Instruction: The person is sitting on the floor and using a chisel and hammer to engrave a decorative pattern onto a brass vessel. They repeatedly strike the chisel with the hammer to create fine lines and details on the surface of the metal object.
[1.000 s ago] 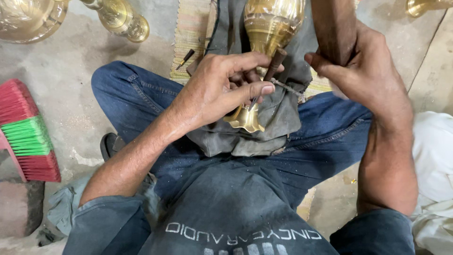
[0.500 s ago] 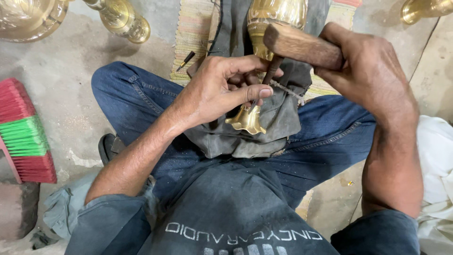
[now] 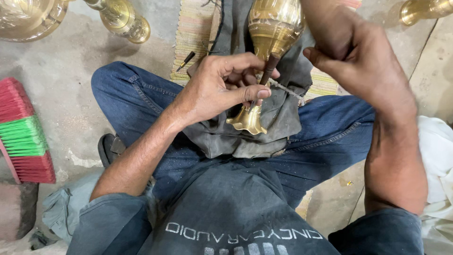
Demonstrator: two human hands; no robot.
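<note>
While the brass vase (image 3: 271, 42) lay across the grey cloth (image 3: 264, 137) on the person's lap, the left hand (image 3: 222, 89) pinched a thin dark punch (image 3: 268, 71) against it. The right hand (image 3: 363, 61) was closed around a wooden handle, mostly hidden. A red-and-green broom (image 3: 23, 137) lay on the floor (image 3: 71, 80) at the left edge, with more brassware (image 3: 122, 19) beyond.

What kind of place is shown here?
Probably a metalwork workshop on the floor: a golden brass vase lies on a grey cloth, with more brass vessels on bare concrete.
</note>
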